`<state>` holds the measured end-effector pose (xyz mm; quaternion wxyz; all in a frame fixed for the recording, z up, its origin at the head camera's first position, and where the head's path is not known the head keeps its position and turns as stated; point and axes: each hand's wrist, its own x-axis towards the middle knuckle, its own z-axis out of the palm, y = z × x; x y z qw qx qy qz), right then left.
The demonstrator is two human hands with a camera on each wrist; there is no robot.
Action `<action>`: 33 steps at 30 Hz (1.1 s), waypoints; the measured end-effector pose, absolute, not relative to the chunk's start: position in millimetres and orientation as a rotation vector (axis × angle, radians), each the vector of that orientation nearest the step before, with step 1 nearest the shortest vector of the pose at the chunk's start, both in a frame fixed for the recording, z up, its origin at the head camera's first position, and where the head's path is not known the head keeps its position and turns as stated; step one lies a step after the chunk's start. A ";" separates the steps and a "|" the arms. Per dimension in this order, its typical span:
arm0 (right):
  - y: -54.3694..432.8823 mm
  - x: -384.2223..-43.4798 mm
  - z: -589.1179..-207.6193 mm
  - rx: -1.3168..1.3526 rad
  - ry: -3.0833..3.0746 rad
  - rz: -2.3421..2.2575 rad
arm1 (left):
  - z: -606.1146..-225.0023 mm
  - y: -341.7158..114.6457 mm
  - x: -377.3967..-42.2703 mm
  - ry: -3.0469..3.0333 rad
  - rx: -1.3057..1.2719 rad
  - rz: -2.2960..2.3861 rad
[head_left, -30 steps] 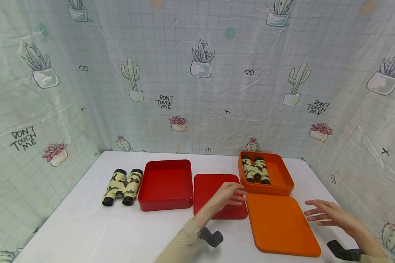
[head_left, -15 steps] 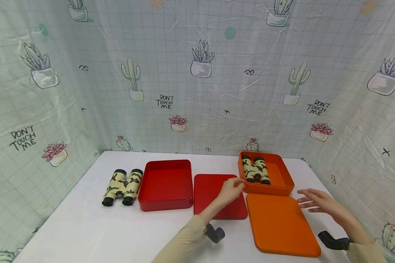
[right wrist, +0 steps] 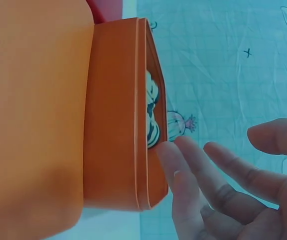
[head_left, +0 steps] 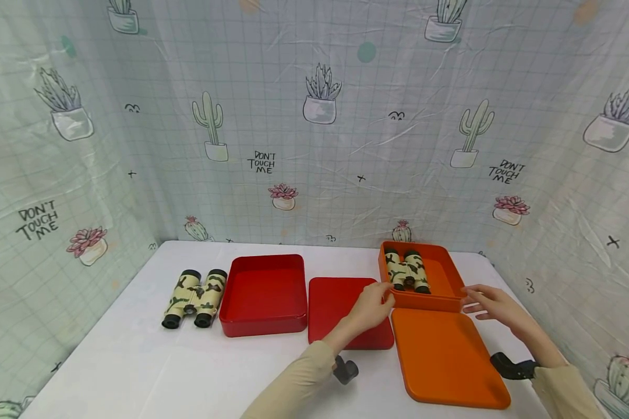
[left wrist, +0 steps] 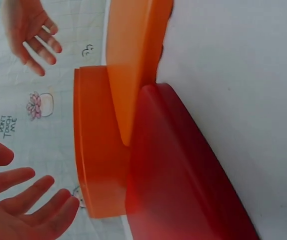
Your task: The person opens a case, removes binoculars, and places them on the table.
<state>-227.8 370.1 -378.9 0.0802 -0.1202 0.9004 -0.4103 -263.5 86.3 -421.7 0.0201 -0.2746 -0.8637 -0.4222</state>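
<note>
Camouflage-patterned binoculars (head_left: pixel 409 270) lie in the left part of the orange box (head_left: pixel 434 302) at the back right. My left hand (head_left: pixel 373 305) hovers over the red lid (head_left: pixel 329 302), its fingertips by the box's front-left corner; the left wrist view shows these fingers (left wrist: pixel 41 187) loosely spread with nothing in them. My right hand (head_left: pixel 498 306) reaches to the box's front-right corner. Its fingers (right wrist: pixel 211 182) are spread, holding nothing, and close to the rim in the right wrist view; whether they touch it I cannot tell.
In front of the box lies a flat orange lid (head_left: pixel 451 358). A red box (head_left: pixel 264 325) with nothing in it stands left of the red lid. A second pair of binoculars (head_left: pixel 195 298) lies at the far left on the white table (head_left: pixel 152 372). A patterned curtain (head_left: pixel 314 174) hangs behind.
My right hand has moved left and forward, up to the orange box. The left hand has shifted slightly forward to the box's other corner. Boxes, lids and binoculars stay in place.
</note>
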 end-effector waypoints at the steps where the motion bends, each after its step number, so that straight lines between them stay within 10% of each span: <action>1: 368.3 -229.2 -379.0 -0.350 2.702 -1.228 | -421.6 86.7 -263.3 -2.689 -0.857 -1.249; 33: 332.2 -287.4 -392.8 -0.418 3.293 -0.561 | -431.1 98.6 -272.8 -2.865 -0.945 -0.215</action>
